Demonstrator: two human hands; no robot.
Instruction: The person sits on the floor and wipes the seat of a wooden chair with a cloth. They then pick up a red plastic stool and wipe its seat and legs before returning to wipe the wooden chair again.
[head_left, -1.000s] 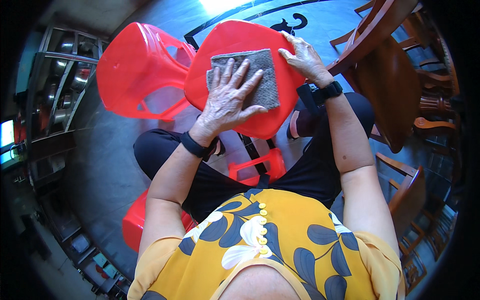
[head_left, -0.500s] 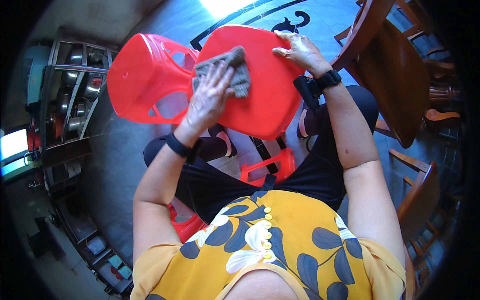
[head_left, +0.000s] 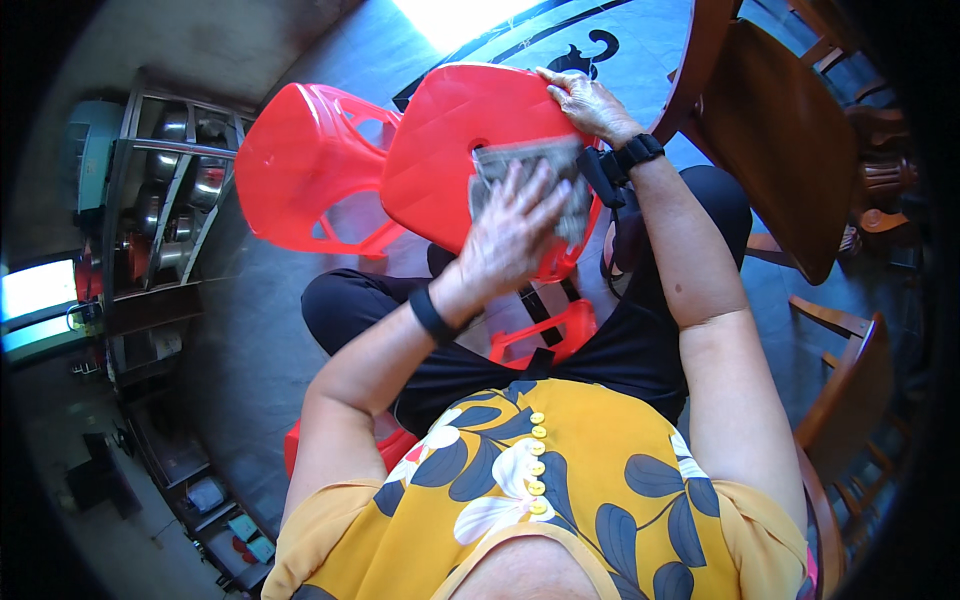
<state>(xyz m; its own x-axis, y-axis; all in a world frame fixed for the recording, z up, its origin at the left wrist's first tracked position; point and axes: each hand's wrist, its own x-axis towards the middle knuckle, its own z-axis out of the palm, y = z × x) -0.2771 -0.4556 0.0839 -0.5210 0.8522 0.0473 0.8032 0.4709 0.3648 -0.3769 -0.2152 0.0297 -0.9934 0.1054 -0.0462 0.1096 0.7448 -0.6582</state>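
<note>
Red plastic stool (head_left: 430,160), just beside a second stool (head_left: 300,165): I see the left hand (head_left: 508,235), fingers spread rather than clenched, covering a grey cloth (head_left: 545,154) on the first, likely for even pressure; the right hand (head_left: 592,106) grasps its rim (head_left: 480,68), seemingly to steady it.

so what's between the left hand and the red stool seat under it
A grey cloth: in the head view, it lies on the red stool seat, with the left hand on top.
</note>
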